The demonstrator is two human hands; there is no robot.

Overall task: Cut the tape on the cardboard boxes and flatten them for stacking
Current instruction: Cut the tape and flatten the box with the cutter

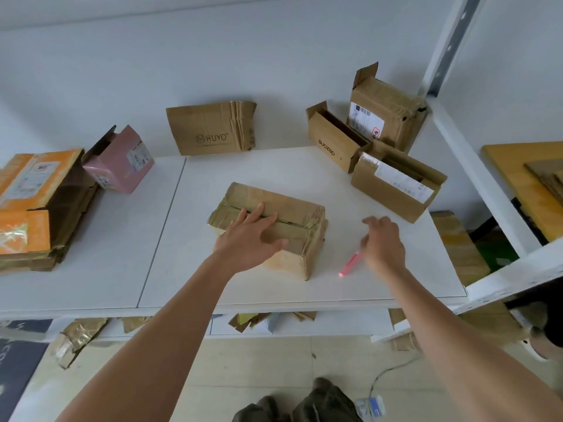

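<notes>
Both hands over one taped box, several waiting.
Left hand (253,236) presses flat, fingers apart, on the brown box (274,226); right hand (384,242) pinches the pink cutter (350,263); flattened boxes (33,208) stacked left, open boxes (380,153) remain.

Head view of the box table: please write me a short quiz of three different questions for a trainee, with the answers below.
1. True or false: the left hand rests on top of the taped box in the middle of the white table.
2. Which colour is the cutter at the right hand? A) pink B) green C) black
3. Fill in: the flattened carton leaning on the back wall is printed with the word ____.

Key: 1 true; 2 A; 3 HUYO.
</notes>
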